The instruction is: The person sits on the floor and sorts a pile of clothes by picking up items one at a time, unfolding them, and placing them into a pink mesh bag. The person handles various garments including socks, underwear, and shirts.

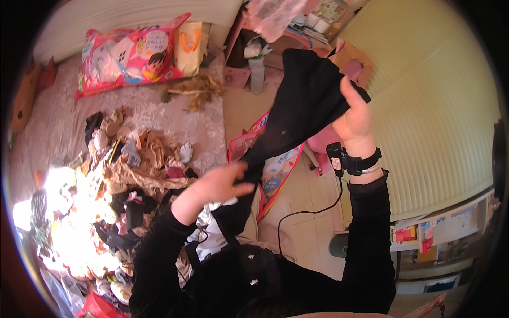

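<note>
A long black garment (305, 100), stretchy-looking like leggings or tights, runs diagonally from the upper right down toward my lap. At its wide upper end, my right hand (354, 119) grips the edge, thumb raised and the other fingers largely hidden by the cloth. The garment narrows toward my left hand (222, 183), whose thumb and fingers are apart beside the narrow part; whether they touch it I cannot tell. Below the left hand, more black cloth hangs over my lap next to a white and grey cloth (209, 222). A black band with a small device (339, 159) is on my right wrist.
A big pile of socks and small clothes (143, 164) covers the bed (159, 114) at left, partly glared out by sunlight. Behind it lie a pink printed package (127, 55) and a paper bag (190, 50). A pink-edged printed bag (278, 172) stands on the floor; a cable (307, 213) hangs from my wrist.
</note>
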`<state>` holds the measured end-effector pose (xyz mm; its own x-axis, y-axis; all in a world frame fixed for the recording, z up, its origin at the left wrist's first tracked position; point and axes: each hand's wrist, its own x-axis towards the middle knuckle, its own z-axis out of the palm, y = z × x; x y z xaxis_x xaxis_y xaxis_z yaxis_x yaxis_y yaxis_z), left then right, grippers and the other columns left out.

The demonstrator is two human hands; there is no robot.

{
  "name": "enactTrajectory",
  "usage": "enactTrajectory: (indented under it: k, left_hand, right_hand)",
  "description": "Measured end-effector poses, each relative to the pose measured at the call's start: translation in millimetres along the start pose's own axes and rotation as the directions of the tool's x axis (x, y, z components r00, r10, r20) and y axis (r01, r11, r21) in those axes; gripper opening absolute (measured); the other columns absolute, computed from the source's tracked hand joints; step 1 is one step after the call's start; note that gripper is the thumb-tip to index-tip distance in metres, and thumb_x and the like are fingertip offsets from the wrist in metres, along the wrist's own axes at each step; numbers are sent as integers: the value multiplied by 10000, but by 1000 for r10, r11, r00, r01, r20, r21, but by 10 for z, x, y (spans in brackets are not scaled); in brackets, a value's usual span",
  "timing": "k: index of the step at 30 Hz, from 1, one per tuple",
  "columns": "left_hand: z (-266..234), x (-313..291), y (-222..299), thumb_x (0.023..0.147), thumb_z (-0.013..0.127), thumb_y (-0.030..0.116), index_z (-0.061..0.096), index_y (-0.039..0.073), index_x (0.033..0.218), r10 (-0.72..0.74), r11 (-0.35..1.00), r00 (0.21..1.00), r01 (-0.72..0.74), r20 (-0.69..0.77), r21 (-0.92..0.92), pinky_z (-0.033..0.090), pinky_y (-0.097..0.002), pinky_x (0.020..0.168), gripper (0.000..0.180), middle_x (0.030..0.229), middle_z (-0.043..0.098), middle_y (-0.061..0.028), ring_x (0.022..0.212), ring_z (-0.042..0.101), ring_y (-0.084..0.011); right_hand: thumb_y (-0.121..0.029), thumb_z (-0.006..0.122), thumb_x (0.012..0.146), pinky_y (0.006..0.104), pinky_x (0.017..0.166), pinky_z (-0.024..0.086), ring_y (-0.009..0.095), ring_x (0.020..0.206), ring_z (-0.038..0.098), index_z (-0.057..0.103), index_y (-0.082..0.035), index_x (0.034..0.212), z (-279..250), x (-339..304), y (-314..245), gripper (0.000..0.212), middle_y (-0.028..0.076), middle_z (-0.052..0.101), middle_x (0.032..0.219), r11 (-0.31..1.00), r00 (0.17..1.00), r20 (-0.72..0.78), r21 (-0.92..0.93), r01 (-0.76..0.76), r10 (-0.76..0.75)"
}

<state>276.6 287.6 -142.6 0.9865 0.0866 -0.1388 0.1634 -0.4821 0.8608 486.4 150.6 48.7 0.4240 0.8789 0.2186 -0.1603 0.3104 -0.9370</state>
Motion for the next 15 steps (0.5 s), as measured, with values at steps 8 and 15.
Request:
enactTrajectory:
  k: [8,15]
  left_hand:
    - [-1240,906,1400,802,726,434,478,-19,1314,426,568,839,-539,-338,-622,389,-326,1002,727,1258,562,-138,1163,505,-180]
    - [-2142,823,2515,831,663,110,485,21,1297,560,650,621,-740,-548,-174,474,-303,902,507,1252,555,-149,1108,566,-223]
  right_hand:
    - [8,672,802,306,986,403,159,1123,533,505,27,1297,196,-188,-384,522,62,585,1229,645,931,315,-676,357,-186]
    - [-180,525,955,349,995,422,221,1120,570,527,16,1257,-118,292,-1700,360,99,604,1215,808,860,-60,-382,449,-506]
